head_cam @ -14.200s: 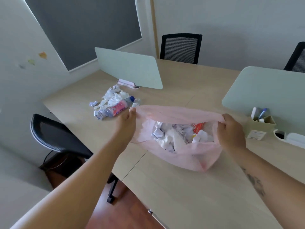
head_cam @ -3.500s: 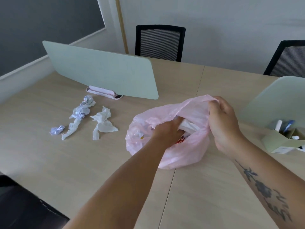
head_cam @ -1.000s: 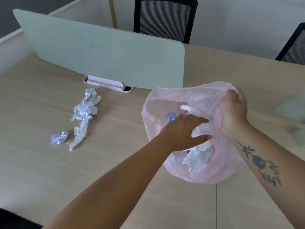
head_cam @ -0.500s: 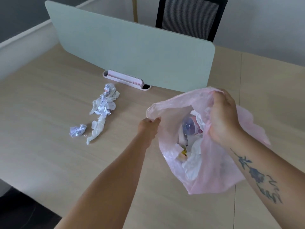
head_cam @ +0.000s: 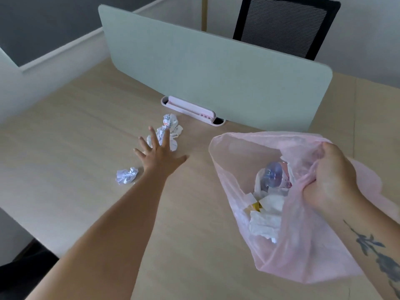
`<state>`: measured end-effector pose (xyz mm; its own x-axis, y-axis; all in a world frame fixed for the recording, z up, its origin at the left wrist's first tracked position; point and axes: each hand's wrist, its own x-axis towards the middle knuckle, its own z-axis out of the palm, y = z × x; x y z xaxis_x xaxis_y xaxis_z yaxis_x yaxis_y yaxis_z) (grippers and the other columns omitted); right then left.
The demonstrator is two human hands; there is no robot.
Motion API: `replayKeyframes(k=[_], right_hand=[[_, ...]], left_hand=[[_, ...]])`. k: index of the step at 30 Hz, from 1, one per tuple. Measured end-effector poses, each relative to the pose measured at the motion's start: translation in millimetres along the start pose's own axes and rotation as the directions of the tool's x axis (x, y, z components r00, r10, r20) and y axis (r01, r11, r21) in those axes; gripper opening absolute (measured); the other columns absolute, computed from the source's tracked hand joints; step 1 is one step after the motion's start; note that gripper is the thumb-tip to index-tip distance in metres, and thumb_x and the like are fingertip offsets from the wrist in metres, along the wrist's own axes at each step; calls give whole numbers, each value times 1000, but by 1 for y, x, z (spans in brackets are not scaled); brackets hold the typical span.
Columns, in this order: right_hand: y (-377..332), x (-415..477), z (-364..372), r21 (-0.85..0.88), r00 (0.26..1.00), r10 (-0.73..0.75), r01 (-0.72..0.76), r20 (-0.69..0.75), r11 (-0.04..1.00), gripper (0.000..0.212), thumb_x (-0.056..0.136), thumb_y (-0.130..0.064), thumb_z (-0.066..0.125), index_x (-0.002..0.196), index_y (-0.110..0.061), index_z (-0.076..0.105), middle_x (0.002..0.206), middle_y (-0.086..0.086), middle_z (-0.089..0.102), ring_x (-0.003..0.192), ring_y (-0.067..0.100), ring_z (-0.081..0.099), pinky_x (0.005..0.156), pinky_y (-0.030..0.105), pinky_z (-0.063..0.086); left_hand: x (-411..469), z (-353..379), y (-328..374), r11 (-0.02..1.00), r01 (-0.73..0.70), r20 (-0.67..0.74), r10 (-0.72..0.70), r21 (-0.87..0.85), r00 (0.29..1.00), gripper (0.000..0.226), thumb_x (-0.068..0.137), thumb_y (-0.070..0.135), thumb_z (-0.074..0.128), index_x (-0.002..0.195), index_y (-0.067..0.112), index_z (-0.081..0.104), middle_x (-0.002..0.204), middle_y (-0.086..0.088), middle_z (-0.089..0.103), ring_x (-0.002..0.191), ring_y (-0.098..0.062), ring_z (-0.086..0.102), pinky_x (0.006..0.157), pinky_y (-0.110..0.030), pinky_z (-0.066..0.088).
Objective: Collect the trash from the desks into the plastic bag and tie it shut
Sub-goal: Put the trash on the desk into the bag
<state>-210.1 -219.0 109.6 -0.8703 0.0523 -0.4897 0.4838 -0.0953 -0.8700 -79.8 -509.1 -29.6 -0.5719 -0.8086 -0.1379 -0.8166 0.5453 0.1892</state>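
Observation:
A thin pink plastic bag [head_cam: 303,245] hangs open at the right, above the wooden desk [head_cam: 65,148]. Inside it lie a clear bottle [head_cam: 275,176] and crumpled white tissues [head_cam: 266,219]. My right hand [head_cam: 333,180] grips the bag's bunched rim on its right side. My left hand [head_cam: 158,154] stretches out flat with fingers spread over a string of crumpled paper and tissue [head_cam: 171,128] on the desk; its fingertips overlap the nearer end. A small paper ball [head_cam: 126,175] lies just left of my left wrist.
A pale green divider panel [head_cam: 216,70] stands across the desk behind the trash, with a pink pen tray [head_cam: 190,110] at its foot. A black mesh chair [head_cam: 285,24] stands beyond the panel. The desk's front left edge runs near my left forearm.
My left hand has let go of the bag's left rim and reached forward left to the crumpled paper, fingers spread. The bag's mouth now hangs from my right hand alone.

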Motion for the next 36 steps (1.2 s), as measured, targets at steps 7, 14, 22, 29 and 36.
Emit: replayKeyframes(k=[7, 14, 22, 29, 36], right_hand=[[17, 25, -12, 13, 999, 32, -32, -8, 999, 15, 86, -20, 51, 72, -26, 57, 69, -6, 48, 64, 13, 45, 49, 19, 36], [7, 22, -15, -11, 997, 60, -60, -39, 998, 20, 91, -22, 49, 72, -24, 55, 57, -2, 42, 50, 13, 40, 51, 23, 31], [-11, 19, -30, -38, 999, 42, -44, -35, 998, 20, 88, -17, 40, 72, -24, 51, 69, -6, 41, 47, 11, 32, 38, 12, 18], [-24, 12, -54, 1, 999, -52, 52, -4, 999, 17, 84, -19, 42, 70, -22, 52, 75, 3, 47, 66, 21, 44, 56, 30, 36], [-26, 12, -70, -25, 992, -119, 118, -30, 993, 16, 84, -20, 42, 76, -19, 56, 83, 6, 56, 76, 25, 53, 69, 38, 44]], left_hand=[[14, 38, -21, 999, -51, 18, 51, 12, 999, 86, 70, 73, 65, 143, 44, 31, 136, -13, 36, 118, -40, 44, 97, -45, 40], [-14, 49, -12, 936, -234, -125, 207, -264, 970, 30, 89, 40, 64, 112, 22, 53, 93, -10, 51, 83, -36, 57, 64, -36, 43], [-91, -35, 105, 510, -385, -131, 463, -770, 876, 24, 89, 39, 66, 101, 29, 49, 94, 18, 60, 65, -3, 50, 64, -19, 41], [-142, -38, 192, 490, -347, 213, 772, -800, 599, 48, 96, 47, 54, 139, 35, 39, 128, 5, 58, 103, -9, 60, 86, -21, 45], [-159, -29, 185, 603, -410, 346, 763, -684, 546, 44, 103, 45, 38, 146, 54, 29, 158, 4, 32, 139, -21, 37, 108, -30, 28]])
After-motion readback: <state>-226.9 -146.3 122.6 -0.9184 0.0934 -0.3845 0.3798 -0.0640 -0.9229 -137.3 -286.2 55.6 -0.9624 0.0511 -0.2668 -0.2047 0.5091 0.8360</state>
